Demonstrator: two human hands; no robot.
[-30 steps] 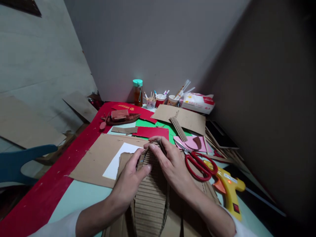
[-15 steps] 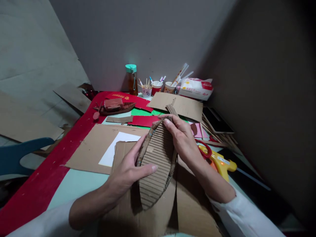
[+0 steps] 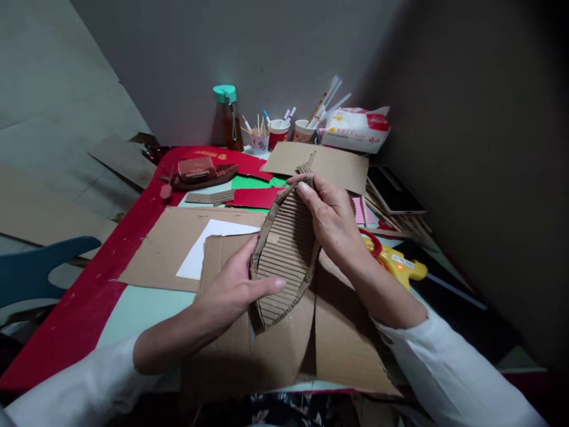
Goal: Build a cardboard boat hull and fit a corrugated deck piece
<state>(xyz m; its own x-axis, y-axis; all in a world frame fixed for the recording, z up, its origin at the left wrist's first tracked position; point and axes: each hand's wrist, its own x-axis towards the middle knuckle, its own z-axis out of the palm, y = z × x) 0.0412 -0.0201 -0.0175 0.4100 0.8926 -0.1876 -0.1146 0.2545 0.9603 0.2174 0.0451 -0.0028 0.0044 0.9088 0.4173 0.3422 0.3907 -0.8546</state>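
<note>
1. Two hands hold one leaf-shaped piece of ribbed cardboard, the boat hull [image 3: 284, 255], lifted and tilted above a flat cardboard sheet [image 3: 267, 350] at the near edge of the table [image 3: 133, 314]
2. Left hand [image 3: 231, 290] grips the hull's near left side, thumb laid across the ribbed face and fingers curled behind, which steadies it from below
3. Right hand [image 3: 333, 219] pinches the far pointed tip, fingers narrowed onto the rim strip; this looks like pressing the strip against the ribbed base, though the join itself is hidden by the fingers
4. Just right of the right wrist lies a yellow glue gun [image 3: 395, 264], with a red scissors handle [image 3: 373, 243] partly covered beside it, both close enough to reach
5. Left of the hull, a white paper [image 3: 208, 252] rests on another brown board
6. Farther left sits a finished model boat [image 3: 200, 172], and along the far wall stand a bottle [image 3: 226, 118], cups of sticks and pens [image 3: 275, 130] and a tissue pack [image 3: 355, 127]
</note>
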